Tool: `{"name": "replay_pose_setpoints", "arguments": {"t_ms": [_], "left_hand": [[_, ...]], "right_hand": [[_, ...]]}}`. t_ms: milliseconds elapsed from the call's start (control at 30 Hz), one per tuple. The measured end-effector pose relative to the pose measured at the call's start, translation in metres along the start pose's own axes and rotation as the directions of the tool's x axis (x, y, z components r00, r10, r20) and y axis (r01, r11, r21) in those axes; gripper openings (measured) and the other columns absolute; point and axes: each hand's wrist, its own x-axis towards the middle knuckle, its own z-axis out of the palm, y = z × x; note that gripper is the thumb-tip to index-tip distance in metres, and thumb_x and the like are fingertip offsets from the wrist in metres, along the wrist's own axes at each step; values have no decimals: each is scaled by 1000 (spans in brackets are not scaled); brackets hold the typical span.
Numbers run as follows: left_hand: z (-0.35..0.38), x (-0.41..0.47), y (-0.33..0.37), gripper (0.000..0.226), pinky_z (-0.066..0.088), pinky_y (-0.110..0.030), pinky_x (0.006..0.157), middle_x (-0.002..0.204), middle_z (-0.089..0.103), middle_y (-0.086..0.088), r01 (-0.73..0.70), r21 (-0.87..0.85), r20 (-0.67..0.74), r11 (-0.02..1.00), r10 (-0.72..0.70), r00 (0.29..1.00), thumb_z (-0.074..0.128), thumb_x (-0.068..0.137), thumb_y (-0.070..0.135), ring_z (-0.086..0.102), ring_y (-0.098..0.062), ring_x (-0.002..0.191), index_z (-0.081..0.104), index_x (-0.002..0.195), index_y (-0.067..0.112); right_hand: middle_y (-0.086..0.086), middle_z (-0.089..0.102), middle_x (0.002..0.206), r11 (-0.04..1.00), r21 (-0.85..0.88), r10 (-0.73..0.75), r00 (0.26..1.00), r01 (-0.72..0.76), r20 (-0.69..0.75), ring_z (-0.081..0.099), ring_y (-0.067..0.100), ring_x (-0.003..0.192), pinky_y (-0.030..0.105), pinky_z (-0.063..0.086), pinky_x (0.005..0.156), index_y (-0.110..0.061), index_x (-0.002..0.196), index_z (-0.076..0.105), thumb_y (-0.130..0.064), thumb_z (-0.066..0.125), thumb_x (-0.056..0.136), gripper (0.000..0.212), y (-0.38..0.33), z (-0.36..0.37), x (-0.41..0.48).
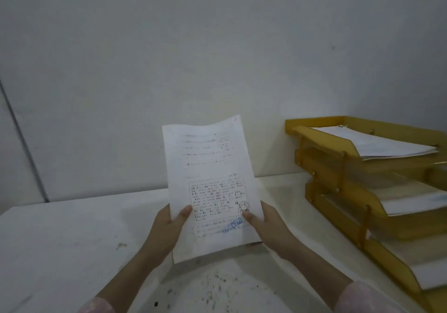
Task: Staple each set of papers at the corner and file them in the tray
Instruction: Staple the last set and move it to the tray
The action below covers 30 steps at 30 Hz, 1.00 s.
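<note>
Head view: printed paper set [212, 182] stands upright above the white table [60, 240], pinched at its lower edges by left hand [169, 225] and right hand [268, 225], thumbs in front, fingers hidden behind. Text is blurred. Yellow stacked tray [338, 167], cut off at right, holds sheets.

white papers [210, 167] blue stamp, yellow tray [338, 167], pink sleeves [362, 298]

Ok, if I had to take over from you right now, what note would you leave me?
Left hand and right hand: each grips one side of the paper set, held upright above the table.
Tray: yellow, stacked, at the right; its top tier holds papers.
Done: some sets look filed.
To do: I cannot tell whether this set is stapled. Check its corner, then file it.
</note>
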Motion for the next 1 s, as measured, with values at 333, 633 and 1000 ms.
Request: {"name": "replay_pose_setpoints", "arguments": {"t_ms": [333, 633, 1000], "left_hand": [[98, -39, 24, 14, 54, -16, 72, 90, 72, 22, -23, -159, 89, 987, 38, 995, 55, 93, 21, 68, 2, 84, 65, 100, 28], [167, -101, 39, 14, 51, -9, 60, 85, 72, 24, 53, -273, 209, 960, 5, 978, 55, 93, 19, 68, 4, 80, 65, 96, 28], [237, -168, 57, 17, 51, -11, 83, 101, 69, 22, 56, -320, 294, 946, 43, 955, 55, 93, 20, 63, 9, 96, 63, 102, 31]], "right_hand": [[-13, 71, 102, 999, 15, 45, 977, -42, -206, 70, 13, 89, 40, 57, 45, -32, 112, 58, -21, 60, 92, 23, -10, -89, -87], [5, 75, 96, 927, 355, 245, 908, -117, -340, 72, 28, 81, 38, 59, 57, -14, 111, 65, 9, 66, 80, 39, 5, -151, -184], [7, 64, 110, 647, 762, 509, 741, 6, -438, 61, 38, 93, 48, 57, 65, -26, 120, 52, -5, 61, 87, 40, 5, -149, -244]]}}
